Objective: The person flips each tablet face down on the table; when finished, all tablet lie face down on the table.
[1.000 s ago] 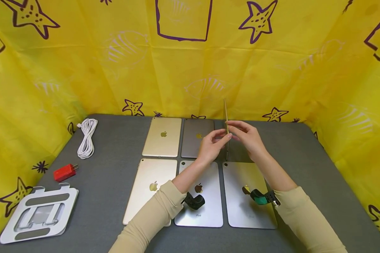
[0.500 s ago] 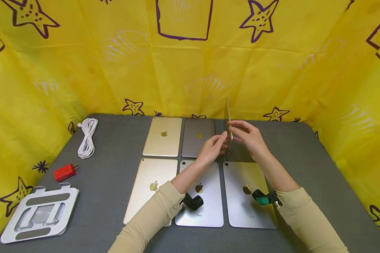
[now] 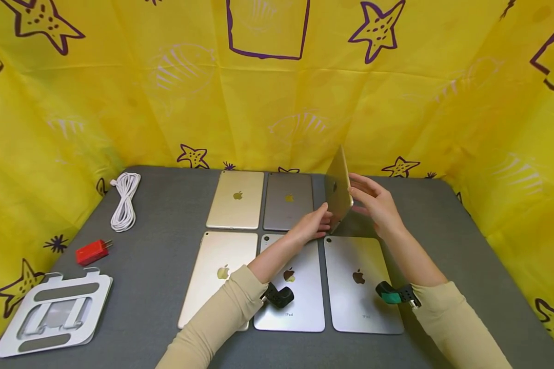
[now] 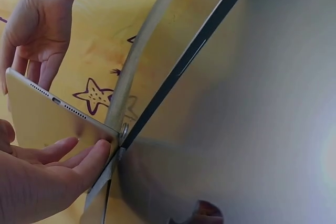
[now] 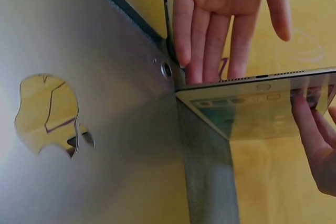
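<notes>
A gold tablet (image 3: 337, 192) stands tilted on edge at the back right of the table, its apple-marked back turned toward the left. My right hand (image 3: 377, 205) holds its right edge, with the thumb near the edge and fingers on the screen side. In the right wrist view the tablet's lit screen (image 5: 252, 103) shows icons. My left hand (image 3: 310, 225) is at the tablet's lower left corner, fingers extended along its back (image 4: 47, 116). Just in front, a silver tablet (image 3: 364, 287) lies face down.
Several more tablets lie face down in two rows: gold (image 3: 235, 210) and grey (image 3: 286, 210) behind, gold (image 3: 226, 251) and silver (image 3: 300, 292) in front. On the left are a white cable (image 3: 125, 202), a red charger (image 3: 92, 252) and a folding stand (image 3: 55, 312). Yellow cloth (image 3: 249, 113) encloses the table.
The held tablet has gone from nearly edge-on to leaning right, showing its back. My right hand moved right with it; my left hand slid down toward the lower corner and its fingers straightened.
</notes>
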Motion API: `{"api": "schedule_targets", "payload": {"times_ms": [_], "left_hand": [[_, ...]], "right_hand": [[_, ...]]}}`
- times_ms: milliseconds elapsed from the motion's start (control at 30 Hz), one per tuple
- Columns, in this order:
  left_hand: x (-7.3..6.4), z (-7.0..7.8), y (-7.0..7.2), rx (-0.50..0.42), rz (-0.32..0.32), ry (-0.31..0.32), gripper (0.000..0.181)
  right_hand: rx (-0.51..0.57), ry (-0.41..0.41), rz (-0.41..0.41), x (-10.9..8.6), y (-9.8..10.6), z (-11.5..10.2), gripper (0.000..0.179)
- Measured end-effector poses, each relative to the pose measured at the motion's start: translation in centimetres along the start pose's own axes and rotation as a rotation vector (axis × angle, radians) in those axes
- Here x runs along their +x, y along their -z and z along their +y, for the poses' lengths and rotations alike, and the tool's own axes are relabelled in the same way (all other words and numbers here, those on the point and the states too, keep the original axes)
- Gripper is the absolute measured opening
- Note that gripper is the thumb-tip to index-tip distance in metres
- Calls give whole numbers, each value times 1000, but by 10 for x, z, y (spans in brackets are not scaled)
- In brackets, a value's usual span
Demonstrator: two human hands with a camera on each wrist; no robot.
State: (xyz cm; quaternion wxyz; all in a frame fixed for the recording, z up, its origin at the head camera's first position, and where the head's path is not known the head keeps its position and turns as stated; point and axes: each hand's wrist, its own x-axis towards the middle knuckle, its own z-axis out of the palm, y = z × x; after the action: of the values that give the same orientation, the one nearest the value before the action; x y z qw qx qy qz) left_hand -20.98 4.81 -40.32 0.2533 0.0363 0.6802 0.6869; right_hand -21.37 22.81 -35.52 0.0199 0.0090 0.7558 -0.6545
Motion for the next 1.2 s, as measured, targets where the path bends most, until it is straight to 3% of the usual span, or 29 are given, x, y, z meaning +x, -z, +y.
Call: {"api": "schedule_targets", "payload": {"times_ms": [367,600,800,1000,1200], "left_hand": [[1,-5,3,-6,-17,5,64],[-3,-6,7,41,-5,-3,64],[-6,-7,7,77,2,-20,64],[-8,-9,6,105,14,-37,63],[-9,-11,5,159,32,-52,59]], "right_hand": [[231,3,9,-5,20,9,56],[307,-32,13,-10,36,19,61],[256,-107,56,-11,44,29,59],[203,-132,69,-8,51,41,56],[11,-168,67,-4,56,53,51]]}}
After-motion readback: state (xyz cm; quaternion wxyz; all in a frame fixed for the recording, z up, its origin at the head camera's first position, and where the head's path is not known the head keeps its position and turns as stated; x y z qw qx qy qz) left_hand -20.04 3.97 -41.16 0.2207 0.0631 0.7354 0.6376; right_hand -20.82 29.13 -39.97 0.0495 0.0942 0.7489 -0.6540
